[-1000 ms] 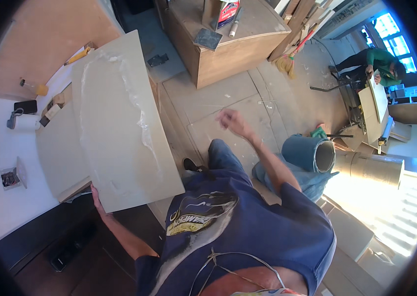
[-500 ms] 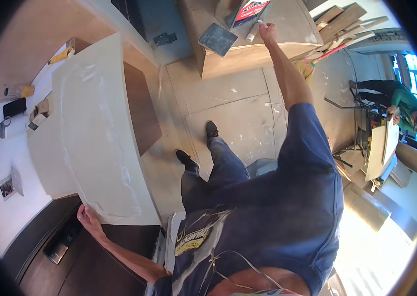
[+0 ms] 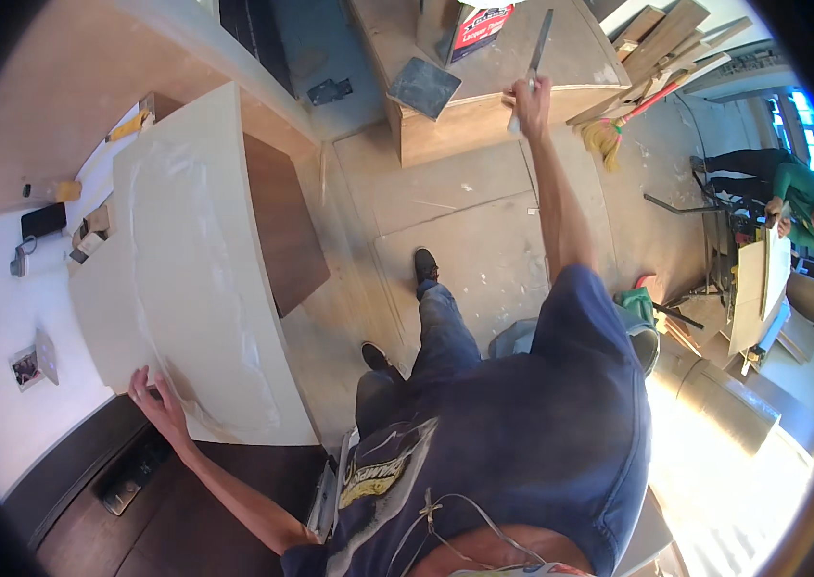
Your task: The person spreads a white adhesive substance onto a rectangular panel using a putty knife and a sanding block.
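A long, narrow, grey blade-like tool (image 3: 542, 46) is gripped in my right hand (image 3: 530, 101), its thin end pointing away and a pale end showing below the fist. That hand hangs above the near edge of a wooden box-like bench (image 3: 484, 106). Over on the left, my left hand (image 3: 162, 409) lies at the near-left corner of a large off-white panel (image 3: 190, 260), its fingers spread. A glossy, whitish smear runs in a long loop over the panel's surface.
On the bench stand a lacquer-type can (image 3: 479, 34) and a dark square pad (image 3: 424, 88). A broom (image 3: 609, 135) and wood offcuts (image 3: 662, 43) are behind it. At far right a person in a green top (image 3: 797, 192) handles boards. A dark brown panel (image 3: 282, 221) stands beside the off-white one.
My right hand has come nearer from the bench top, now with the blade-like tool upright in it. My left hand has shifted onto the panel's corner. The view has tilted slightly.
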